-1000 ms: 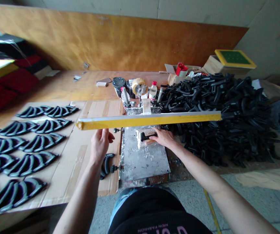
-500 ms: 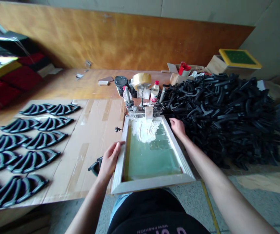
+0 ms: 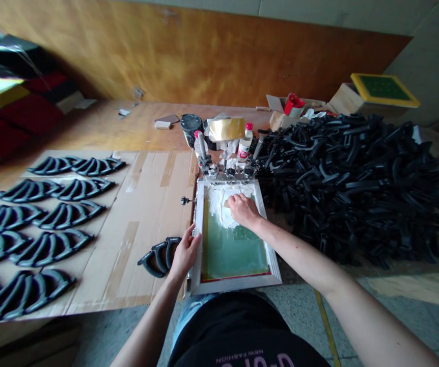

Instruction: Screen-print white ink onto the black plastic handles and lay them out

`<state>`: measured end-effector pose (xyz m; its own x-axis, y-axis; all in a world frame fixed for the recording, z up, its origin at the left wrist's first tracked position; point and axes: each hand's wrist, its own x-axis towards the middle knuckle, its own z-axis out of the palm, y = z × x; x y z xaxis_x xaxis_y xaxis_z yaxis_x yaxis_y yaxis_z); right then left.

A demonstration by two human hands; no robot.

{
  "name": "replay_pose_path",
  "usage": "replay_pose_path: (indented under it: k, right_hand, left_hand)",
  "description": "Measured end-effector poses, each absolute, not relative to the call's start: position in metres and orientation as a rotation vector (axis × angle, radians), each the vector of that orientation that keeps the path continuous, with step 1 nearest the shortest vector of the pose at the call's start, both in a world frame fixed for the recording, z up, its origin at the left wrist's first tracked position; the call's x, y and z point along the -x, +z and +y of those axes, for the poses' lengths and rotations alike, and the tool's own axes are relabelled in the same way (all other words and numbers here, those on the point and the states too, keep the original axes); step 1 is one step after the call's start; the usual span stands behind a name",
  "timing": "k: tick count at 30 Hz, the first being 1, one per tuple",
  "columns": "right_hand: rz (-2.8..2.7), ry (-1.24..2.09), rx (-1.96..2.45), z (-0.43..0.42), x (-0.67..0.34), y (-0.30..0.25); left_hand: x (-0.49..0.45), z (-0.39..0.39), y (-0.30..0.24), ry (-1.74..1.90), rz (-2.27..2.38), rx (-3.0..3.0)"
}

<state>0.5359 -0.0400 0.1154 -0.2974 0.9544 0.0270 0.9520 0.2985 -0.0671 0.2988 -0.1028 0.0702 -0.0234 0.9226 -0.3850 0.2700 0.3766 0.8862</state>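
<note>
Over the last half second, the right hand came from beside the frame to the white paste at the far end of the green mesh. I had its fingers clamped on a scraper, mostly hidden, with a pale tan edge showing; a similar pale block had stood by the hinge before. My left hand stayed at the frame's left rail, fingers slightly bent; from my end I could not tell whether it gripped or only rested.

The frame lay with its far end at the hinge, its near rail just before the black shirt. Beside the left hand, a lone piece lay on the cardboard, more of it visible than earlier. Farther left I saw ribbed black parts in rows; to the right, a black heap. Behind the hinge, a tape roll showed between a tub and a bottle.
</note>
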Motion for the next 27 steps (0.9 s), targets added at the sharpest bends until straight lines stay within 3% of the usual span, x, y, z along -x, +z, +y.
replay_pose_path:
  k: [6, 12, 17, 27]
  right_hand:
    - [-2.826, 0.199, 1.211, -0.061, -0.556, 0.134]
    - [-2.637, 0.098, 1.298, -0.053, -0.563, 0.12]
    - [-2.691, 0.111, 1.116, -0.07, -0.567, 0.104]
    - [-2.089, 0.131, 1.762, 0.021, -0.597, 0.164]
  left_hand:
    - [-0.301, -0.104, 0.073, 0.757, 1.54, -1.092]
    - [-0.299, -0.104, 0.071, 0.791, 1.515, -1.113]
    - [-0.296, -0.103, 0.069, 0.765, 1.479, -1.132]
    - [-0.293, -0.097, 0.134, 0.841, 1.373, -1.091]
